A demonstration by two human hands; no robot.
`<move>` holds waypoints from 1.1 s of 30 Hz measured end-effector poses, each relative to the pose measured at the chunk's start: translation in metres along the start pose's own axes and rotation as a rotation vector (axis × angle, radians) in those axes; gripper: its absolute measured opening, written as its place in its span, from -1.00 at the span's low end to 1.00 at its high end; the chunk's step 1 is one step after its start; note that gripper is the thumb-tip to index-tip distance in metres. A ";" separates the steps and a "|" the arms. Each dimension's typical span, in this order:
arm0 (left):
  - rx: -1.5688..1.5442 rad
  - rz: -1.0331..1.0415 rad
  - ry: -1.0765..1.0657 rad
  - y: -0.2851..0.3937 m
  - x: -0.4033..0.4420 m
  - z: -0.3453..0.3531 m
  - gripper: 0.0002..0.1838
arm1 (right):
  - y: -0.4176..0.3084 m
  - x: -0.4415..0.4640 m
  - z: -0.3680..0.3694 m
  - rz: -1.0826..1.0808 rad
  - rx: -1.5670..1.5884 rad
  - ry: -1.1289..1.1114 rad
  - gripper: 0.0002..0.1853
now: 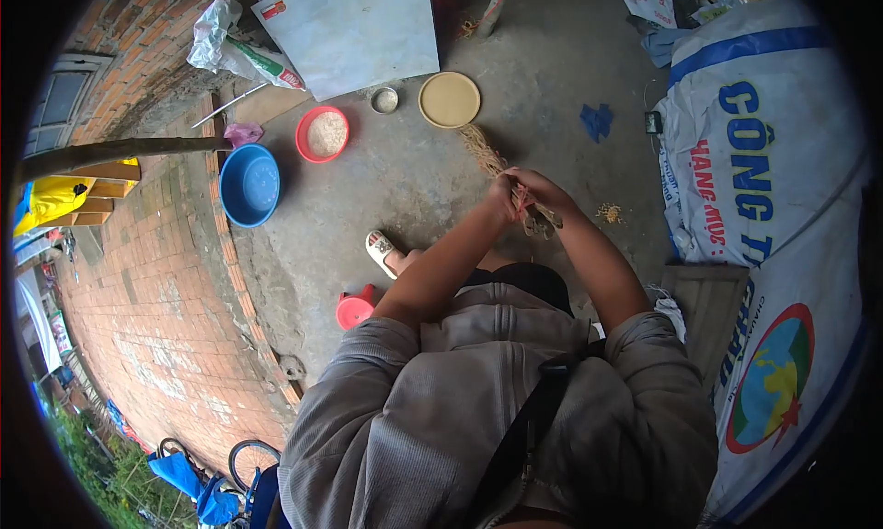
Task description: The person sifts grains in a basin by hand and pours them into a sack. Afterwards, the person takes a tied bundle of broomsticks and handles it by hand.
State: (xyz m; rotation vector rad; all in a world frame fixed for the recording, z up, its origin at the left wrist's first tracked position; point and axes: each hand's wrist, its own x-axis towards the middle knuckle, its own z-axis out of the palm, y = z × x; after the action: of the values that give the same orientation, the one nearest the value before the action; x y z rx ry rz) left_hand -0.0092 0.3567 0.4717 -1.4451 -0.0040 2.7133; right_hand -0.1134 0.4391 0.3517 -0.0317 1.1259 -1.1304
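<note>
Both my hands are closed around a straw bundle [482, 150], shaped like a short hand broom. Its loose, pale strands fan out away from me towards a round tan tray [450, 100] on the floor. Something red, perhaps a tie, shows around the bundle close to my palms, and its stubby brown end points back at my body. My left hand [501, 199] grips it from the left. From the right, my right hand [541, 189] wraps over it with the fingers meeting the left hand. The fingers partly hide the middle of the bundle.
On the concrete floor stand a red basin [342, 145] holding something whitish, a blue basin [249, 187], a small metal bowl [384, 100] and a red stool [355, 308]. A large printed tarp [699, 175] covers the right side. Yellowish bits [610, 213] lie scattered near my right arm.
</note>
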 end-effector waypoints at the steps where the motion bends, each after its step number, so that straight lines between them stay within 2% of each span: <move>1: 0.018 0.020 -0.056 -0.002 0.020 -0.001 -0.68 | -0.049 -0.043 0.030 0.032 -0.137 0.021 -0.82; 2: 0.036 0.042 -0.111 -0.002 0.036 -0.005 -0.72 | -0.053 -0.038 0.030 0.037 -0.147 0.014 -0.82; 4: 0.080 0.084 -0.211 -0.001 0.052 -0.011 -0.78 | -0.048 -0.023 0.026 0.039 -0.140 0.239 -0.83; 5: 0.026 0.061 -0.457 0.005 0.033 -0.007 -0.80 | -0.042 -0.013 0.024 0.028 -0.165 0.213 -0.81; 7: -0.034 -0.097 -0.532 0.021 0.009 -0.031 -0.81 | -0.043 -0.011 0.054 0.024 -0.291 0.377 -0.77; 8: -0.031 -0.090 -0.532 0.029 -0.004 -0.033 -0.81 | -0.042 -0.005 0.065 0.036 -0.253 0.334 -0.75; 10: -0.258 -0.163 -0.500 0.033 -0.025 -0.029 -0.81 | -0.038 0.005 0.074 0.050 -0.221 0.289 -0.73; 11: -0.260 -0.159 -0.503 0.031 -0.021 -0.028 -0.81 | -0.037 0.010 0.076 0.083 -0.190 0.184 -0.74; 12: -0.296 -0.087 -0.405 0.030 -0.017 -0.029 -0.78 | -0.044 0.005 0.085 0.115 -0.157 0.079 -0.76; 13: -0.330 -0.015 -0.308 0.030 -0.012 -0.029 -0.76 | -0.052 -0.005 0.089 0.113 -0.144 0.078 -0.79; 14: -0.322 -0.013 -0.308 0.028 -0.014 -0.017 -0.76 | -0.057 -0.008 0.086 0.106 -0.141 0.076 -0.79; 16: -0.104 0.127 0.020 0.016 -0.017 0.025 -0.78 | -0.068 -0.017 0.068 0.174 0.110 -0.028 -0.80; 18: -0.071 0.030 0.026 0.007 0.010 0.051 -0.76 | -0.047 -0.002 -0.008 0.109 0.131 -0.063 -0.81; 20: -0.092 -0.033 -0.045 -0.002 0.068 0.063 -0.76 | -0.040 0.016 -0.069 0.215 0.417 -0.121 -0.79; 22: -0.115 -0.096 -0.116 -0.001 0.091 0.061 -0.76 | -0.090 -0.023 -0.061 0.136 0.292 -0.196 -0.77; 24: -0.001 -0.096 -0.312 0.000 0.094 0.057 -0.77 | -0.111 -0.039 -0.053 0.064 0.166 -0.265 -0.75; 26: 0.101 -0.081 -0.519 0.002 0.092 0.056 -0.79 | -0.124 -0.037 -0.051 0.080 -0.043 -0.076 -0.75; 27: 0.152 -0.063 -0.626 0.006 0.091 0.057 -0.79 | -0.126 -0.038 -0.048 0.083 -0.060 -0.077 -0.75; 29: 0.264 -0.003 -0.831 0.024 0.084 0.059 -0.80 | -0.124 -0.039 -0.033 0.093 -0.008 0.140 -0.75; 30: 0.260 0.030 -0.834 0.034 0.075 0.055 -0.80 | -0.122 -0.039 -0.021 0.098 0.015 0.239 -0.74; 32: 0.108 -0.241 -0.659 0.047 0.048 0.033 -0.75 | -0.130 -0.060 0.023 0.132 0.021 0.184 -0.71; 33: 0.094 -0.196 -0.659 0.054 0.030 0.023 -0.75 | -0.130 -0.066 0.042 0.122 0.049 0.263 -0.70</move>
State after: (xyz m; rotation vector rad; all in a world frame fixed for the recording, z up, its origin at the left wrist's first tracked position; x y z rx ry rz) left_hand -0.0476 0.3054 0.4580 -0.4488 -0.0479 2.8298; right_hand -0.1724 0.4029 0.4869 0.2263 1.3139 -1.0730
